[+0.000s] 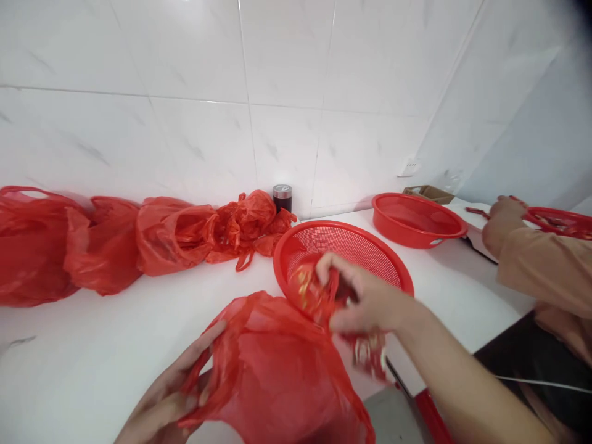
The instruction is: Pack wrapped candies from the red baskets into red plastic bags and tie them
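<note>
Left hand [171, 394] fingers gripping red plastic bag [272, 370], right hand [365, 302] fingers closed on red-gold packets [314, 296], above red colander [342, 246]

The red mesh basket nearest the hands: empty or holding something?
Cannot tell fully. The visible mesh of the red mesh basket is bare, but the right hand and its red packets hide the near part.

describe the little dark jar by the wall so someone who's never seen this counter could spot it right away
Start at the white tiled wall behind the white counter and follow the row of red plastic bags to its right end. The small jar stands upright there against the wall, behind the red mesh basket. It is the only dark, cylindrical thing, with a silvery lid, among all the red.
</note>
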The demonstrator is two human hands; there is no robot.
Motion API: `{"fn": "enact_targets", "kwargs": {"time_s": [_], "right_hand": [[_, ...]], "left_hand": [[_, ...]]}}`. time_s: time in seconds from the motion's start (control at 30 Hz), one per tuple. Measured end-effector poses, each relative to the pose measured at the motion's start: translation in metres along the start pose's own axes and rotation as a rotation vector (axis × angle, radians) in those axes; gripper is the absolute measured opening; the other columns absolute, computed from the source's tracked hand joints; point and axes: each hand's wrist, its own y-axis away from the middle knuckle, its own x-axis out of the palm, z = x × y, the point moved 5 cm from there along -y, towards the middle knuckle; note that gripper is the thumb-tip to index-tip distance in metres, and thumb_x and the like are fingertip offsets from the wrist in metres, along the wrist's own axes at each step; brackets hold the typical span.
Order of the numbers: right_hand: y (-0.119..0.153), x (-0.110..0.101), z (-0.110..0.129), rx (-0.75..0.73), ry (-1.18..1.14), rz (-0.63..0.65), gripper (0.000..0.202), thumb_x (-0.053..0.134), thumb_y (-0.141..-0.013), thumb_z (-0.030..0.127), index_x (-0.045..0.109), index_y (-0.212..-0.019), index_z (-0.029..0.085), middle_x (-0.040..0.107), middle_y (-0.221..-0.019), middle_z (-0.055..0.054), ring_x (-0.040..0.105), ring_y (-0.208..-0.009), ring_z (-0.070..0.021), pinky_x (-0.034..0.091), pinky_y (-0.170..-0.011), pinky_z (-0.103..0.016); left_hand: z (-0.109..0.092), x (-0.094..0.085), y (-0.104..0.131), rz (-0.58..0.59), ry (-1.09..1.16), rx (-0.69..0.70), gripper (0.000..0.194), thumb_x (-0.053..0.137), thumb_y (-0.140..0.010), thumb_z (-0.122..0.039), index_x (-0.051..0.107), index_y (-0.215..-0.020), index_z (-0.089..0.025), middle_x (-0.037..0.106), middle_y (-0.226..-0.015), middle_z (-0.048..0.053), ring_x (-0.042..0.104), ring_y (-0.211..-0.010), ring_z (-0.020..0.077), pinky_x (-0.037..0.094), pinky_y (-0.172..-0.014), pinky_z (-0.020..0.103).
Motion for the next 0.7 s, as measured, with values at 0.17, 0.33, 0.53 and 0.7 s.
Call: {"fn": "enact_targets", "kwargs": {"time_s": [0.17, 0.33, 0.53, 0.7], "right_hand": [[-0.031, 0.085, -0.052, 0.051, 0.295, 0.130, 0.041, 0.081, -0.061, 0.025, 0.053, -0.091, 0.022, 0.058, -0.087, 0.004, 0.050, -0.068, -0.0083, 0.044, -0.061, -0.019], [-0.050, 0.093, -0.064, 0.063, 0.682, -0.091, 0.051, 0.065, -0.081, 0.039, 0.052, -0.129, 0.025, 0.060, -0.120, -0.009, 0.057, -0.107, -0.0262, 0.046, -0.089, -0.039], [-0.047, 0.006, -0.015, -0.001, 0.733, -0.211, 0.033, 0.047, -0.093, 0.039, 0.057, -0.122, 0.027, 0.062, -0.119, -0.006, 0.059, -0.108, -0.0212, 0.049, -0.089, -0.035], [-0.027, -0.096, -0.065, 0.684, 1.251, -0.387, 0.039, 0.072, -0.065, 0.018, 0.067, -0.103, 0.021, 0.066, -0.088, -0.011, 0.065, -0.085, -0.0318, 0.052, -0.066, -0.040]], "left_hand": [[-0.016, 0.007, 0.008, 0.086, -0.089, 0.018, 0.068, 0.066, -0.062, -0.021, 0.059, -0.129, -0.033, 0.069, -0.098, 0.004, 0.055, -0.073, 0.0185, 0.049, -0.069, 0.029], [-0.012, -0.022, 0.018, 0.106, -0.072, -0.026, 0.070, 0.064, -0.064, -0.021, 0.055, -0.132, -0.035, 0.053, -0.062, -0.002, 0.040, -0.057, 0.0130, 0.038, -0.056, 0.022], [-0.025, -0.040, 0.020, 0.009, -0.111, 0.085, 0.071, 0.066, -0.068, -0.027, 0.049, -0.137, -0.034, 0.055, -0.066, -0.001, 0.043, -0.063, 0.0147, 0.039, -0.058, 0.024], [-0.027, -0.042, 0.023, -0.176, -0.210, 0.200, 0.081, 0.073, -0.070, -0.045, 0.037, -0.142, -0.037, 0.064, -0.084, 0.002, 0.055, -0.099, 0.0229, 0.046, -0.077, 0.028]]}}
